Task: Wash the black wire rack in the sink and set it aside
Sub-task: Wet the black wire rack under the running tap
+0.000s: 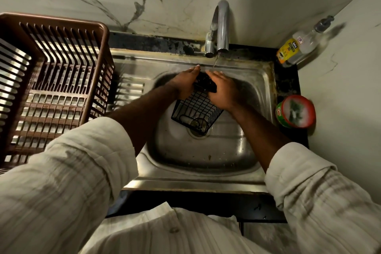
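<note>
A: Item?
B: Black wire rack (196,109), tilted over the drain of the sink (195,156), below the tap (222,24).
A: Grips?
B: Left grip (186,83) curled round its far end; right grip (222,91) flat against it, fingers straight.
A: Bench?
B: Brown basket (61,80) left; soap bottle (296,49) and tub (296,112) right.

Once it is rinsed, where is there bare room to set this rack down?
Inside the brown basket the floor is bare, as is the ribbed drainboard strip between basket and basin. The right ledge is crowded by the soap bottle and round tub; the black wire rack fills its middle.
</note>
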